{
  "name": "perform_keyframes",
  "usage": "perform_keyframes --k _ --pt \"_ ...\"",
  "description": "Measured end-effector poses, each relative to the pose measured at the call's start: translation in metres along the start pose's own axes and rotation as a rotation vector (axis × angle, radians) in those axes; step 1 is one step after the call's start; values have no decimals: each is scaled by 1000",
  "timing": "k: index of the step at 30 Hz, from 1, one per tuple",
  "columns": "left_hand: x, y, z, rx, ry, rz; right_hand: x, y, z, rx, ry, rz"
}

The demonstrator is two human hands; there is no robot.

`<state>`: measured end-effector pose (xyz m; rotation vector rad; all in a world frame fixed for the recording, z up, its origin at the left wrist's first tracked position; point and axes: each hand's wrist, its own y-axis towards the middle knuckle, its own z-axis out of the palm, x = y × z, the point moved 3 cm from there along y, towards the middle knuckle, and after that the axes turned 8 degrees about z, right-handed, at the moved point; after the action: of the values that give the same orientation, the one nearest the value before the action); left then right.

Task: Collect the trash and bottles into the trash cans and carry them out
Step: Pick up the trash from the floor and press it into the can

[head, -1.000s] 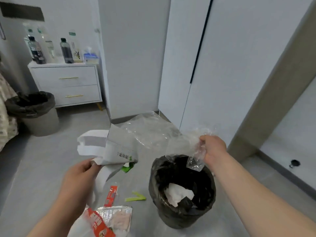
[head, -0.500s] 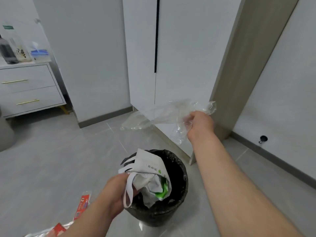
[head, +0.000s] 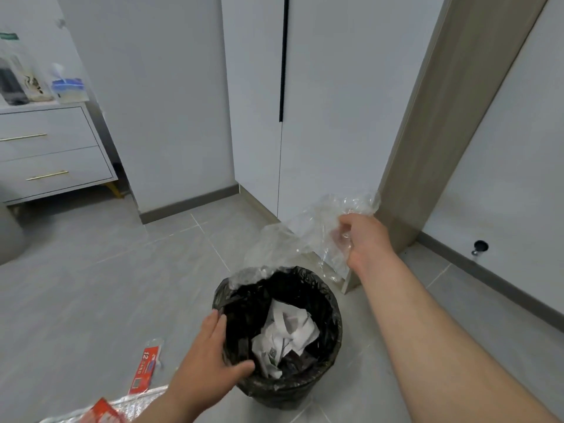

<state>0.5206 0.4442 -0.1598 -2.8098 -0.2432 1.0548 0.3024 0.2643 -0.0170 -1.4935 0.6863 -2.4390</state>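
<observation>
Here, every place is told from the trash can.
Trash can (head: pixel 331 328): round, lined with a glossy, wrinkled black bag folded over its rim; it stands on the floor, mouth open upward.
Contents: a crumpled white paper bag (head: pixel 285 334) with small print lies inside, below the rim, dark liner showing all round it.
Left hand (head: pixel 207 366): fingers spread and slack, gripping nothing; it rests over the can's near-left rim, thumb reaching inward over the mouth.
Right hand (head: pixel 364 241): closed on a thin, clear, crinkled plastic bag (head: pixel 293 242), above and beyond the can's far-right side.
Plastic bag drape: its loose end hangs down and touches the far rim of the can.
Red wrapper (head: pixel 146 366): flat, narrow, printed, lying on the floor left of the can, near the left wrist.
Silver foil packet (head: pixel 100 410): shiny, with a red label, at the frame's bottom edge, left of the can.
Floor (head: pixel 100 288): smooth grey tiles with pale grout lines; open floor stretches left and beyond the can.
Wardrobe (head: pixel 256 96): flat white doors with a black vertical groove, standing beyond the can.
Wooden post (head: pixel 442 126): pale, straight-edged, beyond the can on its right.
Drawer unit (head: pixel 55 154): white with thin brass handles, far left of the can; blurred bottles (head: pixel 18 83) and a tissue box (head: pixel 68 90) stand on it.
</observation>
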Motion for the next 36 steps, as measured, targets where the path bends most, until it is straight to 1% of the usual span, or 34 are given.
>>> perform_keyframes --k 1,2,4,6,8,10,12,14,15,17,18,20,24,26,29,31,34,36 --pt "9 0 9 86 14 8 -3 1 -2 -6 -63 -14" --pt "12 -2 13 137 7 -5 -7 3 -5 -11 -144 -33" --pt "17 -1 17 102 -18 -9 -18 9 -8 -9 -387 -108" --pt "21 0 18 41 7 -22 -32 15 -9 23 -748 -255" --pt "24 -1 20 13 25 -7 -54 17 -5 111 -1091 -365" --pt "21 -2 23 0 -9 -5 -85 17 -2 212 -1406 -433" --pt "20 -1 25 -30 -44 -1 -123 9 -1 365 -1675 -441" --pt "22 0 26 -53 -31 -5 -158 2 -1 526 -1894 -395" --pt "23 2 26 -54 -35 -8 -172 -2 0 584 -1994 -384" --pt "26 5 28 -44 -35 0 -192 2 1 632 -2155 -363" --pt "28 5 28 -38 -53 -1 -200 7 1 640 -2204 -340" --pt "36 8 29 -32 -96 0 -216 20 -1 605 -2210 -176" --pt "44 8 36 -71 -134 5 -242 37 -8 534 -2031 218" --pt "45 8 39 -89 -133 13 -254 49 -12 514 -2031 283" --pt "49 10 44 -98 -161 26 -272 66 -23 518 -2148 256" --pt "50 11 46 -106 -166 34 -276 70 -27 503 -2177 198" --pt "47 11 48 -107 -150 46 -265 65 -20 506 -2246 -4" --pt "42 8 45 -93 -119 40 -246 53 -7 514 -2258 -104"
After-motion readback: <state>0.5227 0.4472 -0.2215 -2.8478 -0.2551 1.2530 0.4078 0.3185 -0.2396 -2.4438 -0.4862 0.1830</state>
